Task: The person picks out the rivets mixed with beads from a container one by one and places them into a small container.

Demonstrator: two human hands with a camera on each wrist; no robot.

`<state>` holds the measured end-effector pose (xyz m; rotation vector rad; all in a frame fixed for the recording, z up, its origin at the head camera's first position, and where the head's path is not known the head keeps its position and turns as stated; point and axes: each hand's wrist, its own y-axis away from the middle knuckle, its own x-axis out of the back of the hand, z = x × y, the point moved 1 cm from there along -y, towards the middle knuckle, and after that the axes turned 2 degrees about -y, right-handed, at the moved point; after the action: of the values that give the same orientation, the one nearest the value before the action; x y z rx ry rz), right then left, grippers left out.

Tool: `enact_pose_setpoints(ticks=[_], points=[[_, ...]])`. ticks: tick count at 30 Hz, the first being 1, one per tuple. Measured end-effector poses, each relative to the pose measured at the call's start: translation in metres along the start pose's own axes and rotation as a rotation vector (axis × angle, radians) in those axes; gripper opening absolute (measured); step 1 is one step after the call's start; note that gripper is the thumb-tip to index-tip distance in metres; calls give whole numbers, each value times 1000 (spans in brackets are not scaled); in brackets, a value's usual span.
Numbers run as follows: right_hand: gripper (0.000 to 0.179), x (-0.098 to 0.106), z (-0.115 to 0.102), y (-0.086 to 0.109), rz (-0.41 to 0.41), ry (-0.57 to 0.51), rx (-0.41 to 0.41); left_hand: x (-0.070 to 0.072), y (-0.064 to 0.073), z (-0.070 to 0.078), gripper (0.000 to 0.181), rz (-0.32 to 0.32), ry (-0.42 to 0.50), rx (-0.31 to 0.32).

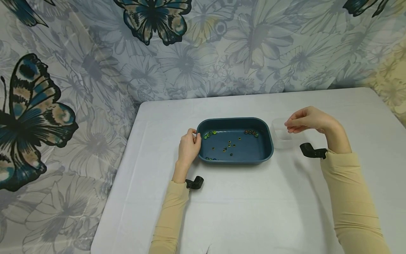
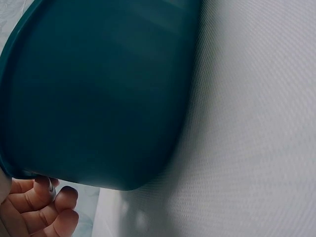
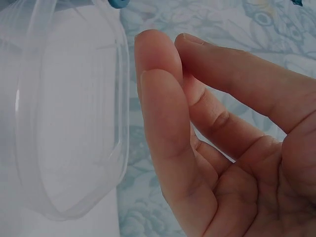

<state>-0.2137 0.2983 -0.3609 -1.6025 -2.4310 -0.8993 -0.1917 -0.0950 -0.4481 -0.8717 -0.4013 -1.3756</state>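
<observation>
A dark blue rectangular tray (image 1: 247,150) stands on the white table, with several small green, yellowish and reddish-brown beads (image 1: 251,132) scattered across its floor. My left hand (image 1: 189,147) holds the tray's left end, thumb at the rim; the left wrist view shows curled fingertips (image 2: 66,197) beyond the tray's wall. To the right of the tray is a clear plastic container (image 1: 281,135). My right hand (image 1: 309,119) hangs over the container's right side, its thumb and fingertips brought together. I cannot tell whether a bead is hidden between those fingertips.
White cloth covers the table (image 1: 228,208). Its far edge meets a wall hanging (image 1: 187,67) printed with flowers and butterflies, which also runs along the left side. A black wrist camera (image 1: 195,182) sits on the left wrist, another (image 1: 312,151) on the right.
</observation>
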Motion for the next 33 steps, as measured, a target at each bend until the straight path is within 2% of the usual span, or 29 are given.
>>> enact_pose_setpoints(ticks=[20,33], points=[[16,-8,-16,-6,12,13,44,1,0,1,20,-11,1,8],[22,-19,-32,-12,4,95,75,1,-1,1,21,-11,-9,16]])
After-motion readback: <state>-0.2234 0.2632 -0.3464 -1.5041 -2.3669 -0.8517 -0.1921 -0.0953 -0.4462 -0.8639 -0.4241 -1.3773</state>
